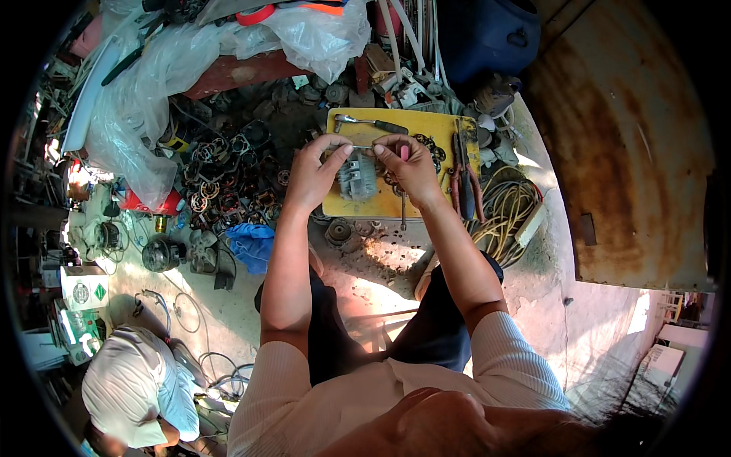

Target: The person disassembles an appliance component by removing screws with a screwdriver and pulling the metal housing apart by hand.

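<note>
Both my hands meet over a yellow board (362,122), fingers pinched. Between the fingertips of my left hand (314,169) and my right hand (415,169) runs a short, thin rod-like piece (362,147), too small to name surely. Just below it sits a grey finned metal motor housing (358,181), partly behind the fingers. A pink piece (404,152) shows at my right hand; whether it is held I cannot tell. A slim metal tool shaft (403,212) hangs past the board's near edge. A ratchet wrench (371,123) lies along the far side.
Pliers (457,179) and a screwdriver (466,190) lie on the board's right, beside a dark chain-like part (434,150). Coiled cable (506,213) rests farther right. Piled motor parts (221,171) and a blue cloth (253,245) lie left. Another person (137,381) crouches lower left.
</note>
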Demonstrator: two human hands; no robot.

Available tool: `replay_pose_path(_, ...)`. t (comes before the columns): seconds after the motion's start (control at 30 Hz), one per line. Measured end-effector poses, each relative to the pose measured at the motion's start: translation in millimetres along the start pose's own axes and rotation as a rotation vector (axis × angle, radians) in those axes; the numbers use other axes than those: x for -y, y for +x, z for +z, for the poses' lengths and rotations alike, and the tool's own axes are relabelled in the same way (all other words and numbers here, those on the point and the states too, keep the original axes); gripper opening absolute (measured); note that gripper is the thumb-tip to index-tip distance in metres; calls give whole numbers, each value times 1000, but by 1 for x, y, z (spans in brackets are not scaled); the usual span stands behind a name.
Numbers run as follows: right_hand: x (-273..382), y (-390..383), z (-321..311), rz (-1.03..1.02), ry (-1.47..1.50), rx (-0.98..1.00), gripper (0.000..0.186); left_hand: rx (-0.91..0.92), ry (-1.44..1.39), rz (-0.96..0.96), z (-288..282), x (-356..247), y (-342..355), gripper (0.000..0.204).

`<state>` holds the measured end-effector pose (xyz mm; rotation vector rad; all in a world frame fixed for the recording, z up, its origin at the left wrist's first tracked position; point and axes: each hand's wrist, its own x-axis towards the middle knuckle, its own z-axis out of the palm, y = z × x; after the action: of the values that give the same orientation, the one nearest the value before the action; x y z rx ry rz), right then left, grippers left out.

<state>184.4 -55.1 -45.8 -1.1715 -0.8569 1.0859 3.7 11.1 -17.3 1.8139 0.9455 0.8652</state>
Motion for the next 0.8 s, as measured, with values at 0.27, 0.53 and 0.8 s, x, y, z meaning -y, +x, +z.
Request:
replay_pose_path(0.27,15,-6,1,91,-16,-10,12,-9,7,0,1,-1,0,20)
replay_pose_path(0.53,11,-4,-2,86,-115,-8,18,-12,45,85,2,-2,1,20)
replay_pose_path(0.8,18,-8,-8,130,-148,44,24,-1,47,126,1,-8,2,20)
